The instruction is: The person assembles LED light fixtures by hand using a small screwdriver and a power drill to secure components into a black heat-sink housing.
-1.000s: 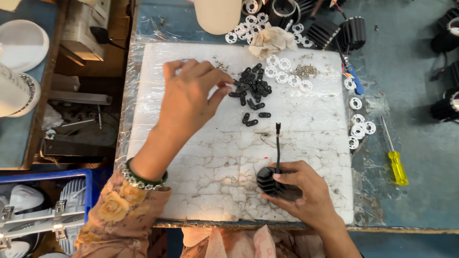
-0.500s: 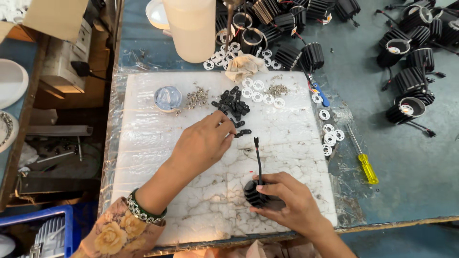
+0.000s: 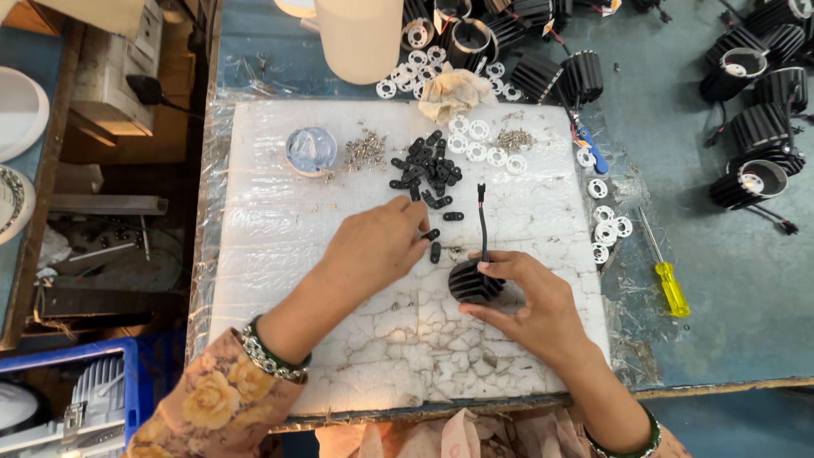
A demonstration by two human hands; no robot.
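Note:
My right hand grips a black finned heat-sink housing on the white foam pad; a black cable with a plug stands up out of it. My left hand rests on the pad beside it, fingertips pinched on a small black clip. Another clip lies just below the fingertips. A pile of the same black clips sits farther up the pad.
Small screws, a round tin of paste, white rings and a crumpled cloth lie along the pad's far edge. A yellow-handled screwdriver lies right. Finished black housings crowd the back and right. A cream cylinder stands behind.
My left hand has drawn back from the clip pile toward the housing, with a clip at its fingertips. The right hand stays on the housing. The camera view has shifted.

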